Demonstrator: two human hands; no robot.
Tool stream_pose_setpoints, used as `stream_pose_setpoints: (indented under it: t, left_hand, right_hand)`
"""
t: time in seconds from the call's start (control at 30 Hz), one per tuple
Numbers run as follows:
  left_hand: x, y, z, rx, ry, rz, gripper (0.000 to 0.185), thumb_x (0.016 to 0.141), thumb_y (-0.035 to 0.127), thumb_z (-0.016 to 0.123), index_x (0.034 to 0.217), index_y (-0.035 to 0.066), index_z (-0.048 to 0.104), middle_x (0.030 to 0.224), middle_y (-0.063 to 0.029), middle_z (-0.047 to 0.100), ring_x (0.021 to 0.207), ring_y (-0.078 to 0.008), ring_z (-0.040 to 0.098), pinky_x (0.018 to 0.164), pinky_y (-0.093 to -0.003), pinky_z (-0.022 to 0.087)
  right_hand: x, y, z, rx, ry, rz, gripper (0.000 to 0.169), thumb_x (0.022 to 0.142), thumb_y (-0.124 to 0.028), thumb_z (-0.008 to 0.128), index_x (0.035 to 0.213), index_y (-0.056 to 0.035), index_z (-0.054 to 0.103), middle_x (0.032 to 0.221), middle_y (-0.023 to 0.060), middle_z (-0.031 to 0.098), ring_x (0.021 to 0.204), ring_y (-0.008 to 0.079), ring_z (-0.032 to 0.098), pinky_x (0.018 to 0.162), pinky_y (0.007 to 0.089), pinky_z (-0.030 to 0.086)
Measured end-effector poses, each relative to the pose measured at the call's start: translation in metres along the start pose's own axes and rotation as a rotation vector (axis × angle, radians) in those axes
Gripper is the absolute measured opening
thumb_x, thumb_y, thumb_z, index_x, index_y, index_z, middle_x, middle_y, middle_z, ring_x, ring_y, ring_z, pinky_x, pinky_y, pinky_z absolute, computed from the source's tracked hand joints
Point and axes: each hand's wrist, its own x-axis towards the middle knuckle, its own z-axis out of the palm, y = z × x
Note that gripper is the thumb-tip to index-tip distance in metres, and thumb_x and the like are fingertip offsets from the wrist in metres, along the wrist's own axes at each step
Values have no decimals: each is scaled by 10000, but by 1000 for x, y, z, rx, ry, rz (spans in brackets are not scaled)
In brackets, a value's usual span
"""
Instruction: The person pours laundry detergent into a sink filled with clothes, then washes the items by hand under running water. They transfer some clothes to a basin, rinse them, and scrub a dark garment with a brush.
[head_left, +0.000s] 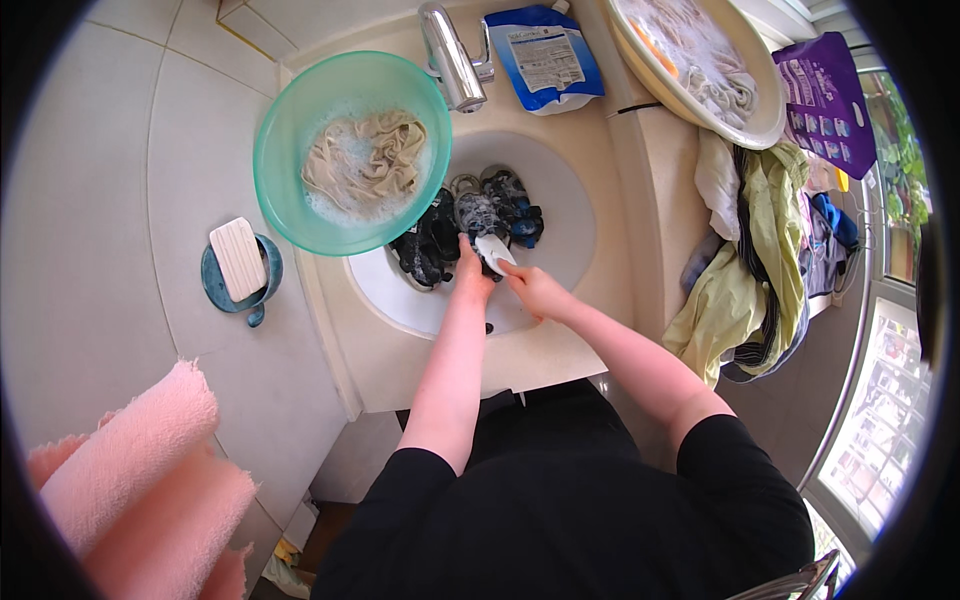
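Observation:
Several dark shoes lie in the white oval sink basin (562, 195). My left hand (471, 268) holds the near end of a foamy grey shoe (476, 212) in the middle. In my right hand (534, 289) is the handle of a white brush (493, 251), laid against that shoe; its bristles are hidden. To the left, black shoes (424, 244) with some suds lie partly under the rim of a green basin. On the right rests a black and blue shoe (514, 202), also with suds on it.
A translucent green plastic basin (270, 191) with beige cloth in soapy water overhangs the sink's left. Behind stand a chrome faucet (454, 64) and a blue refill pouch (544, 60). At right are a cream basin (701, 112) of soapy laundry and draped clothes (731, 292). Soap (238, 259) sits in a wall dish.

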Motion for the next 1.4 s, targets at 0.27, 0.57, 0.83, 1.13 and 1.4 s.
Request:
stream_pose_setpoints:
  t: [0.27,0.57,0.83,1.13,1.4]
  left_hand:
    - [9,7,-11,42,37,20,566,932,532,380,1245,72,485,1153,-91,578,989,-265,589,744,-438,511]
    - [-34,-13,12,1153,328,1094,457,859,71,533,1292,-21,418,1230,-210,482,1098,-321,503,934,-385,395]
    - [-1,-78,87,795,454,521,584,692,168,707,1178,-22,446,1175,-229,454,1091,-376,457,933,-446,381]
    - [0,-38,19,1114,317,780,390,732,-5,537,1118,-31,495,1086,-195,535,1056,-366,491,898,-404,399]
    - [-63,-21,44,195,192,-91,562,834,468,609,1219,84,469,1196,-117,486,1072,-289,488,966,-486,363]
  right_hand:
    - [37,-9,7,73,1,-3,403,929,-214,403,1321,-182,487,652,118,607,429,194,534,409,352,465]
    - [-31,1,-97,-179,275,-92,393,936,-228,419,1323,-209,484,586,104,552,427,169,503,455,335,461]
    - [-17,0,-105,-50,446,-70,453,902,-209,486,1353,-194,444,641,130,591,487,227,548,498,365,469]
    - [58,-14,-81,-678,476,-167,734,821,-251,615,1441,-212,224,1005,185,605,804,338,635,685,445,514]
    - [93,14,-58,-366,524,-85,389,740,-157,659,1077,-30,514,854,227,633,814,389,628,700,462,503]
